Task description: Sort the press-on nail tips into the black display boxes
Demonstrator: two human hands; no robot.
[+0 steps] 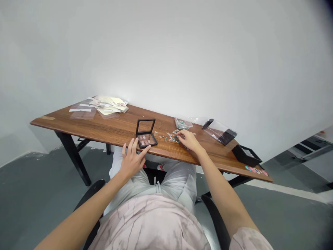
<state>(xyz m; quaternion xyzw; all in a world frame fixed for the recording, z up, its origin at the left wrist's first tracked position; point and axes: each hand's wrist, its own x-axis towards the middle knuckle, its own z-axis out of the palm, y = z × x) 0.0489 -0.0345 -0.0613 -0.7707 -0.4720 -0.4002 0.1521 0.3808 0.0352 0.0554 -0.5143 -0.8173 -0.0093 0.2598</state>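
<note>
A small black case (152, 139) stands open near the table's front edge, its framed clear lid raised. Several pinkish pieces shaped like false nails (143, 140) lie in its left part. My left hand (132, 157) is at the case's front edge, fingers spread, with fingertips touching its left and front sides. Right of the case, loose small pieces (170, 136), clear, pale and dark green, are scattered on the wood. My right hand (189, 140) is over them, thumb and forefinger pinched together at the pile; what is between the fingertips is too small to make out.
Behind the pile sits a clear plastic tub (183, 123) of similar pieces. Paper cards and clear bags (106, 105) are heaped at the left back. Toward the right are a clear-and-black box (220, 131), an open black box (246, 155) and colourful round stickers (256, 170) on the table (85, 128).
</note>
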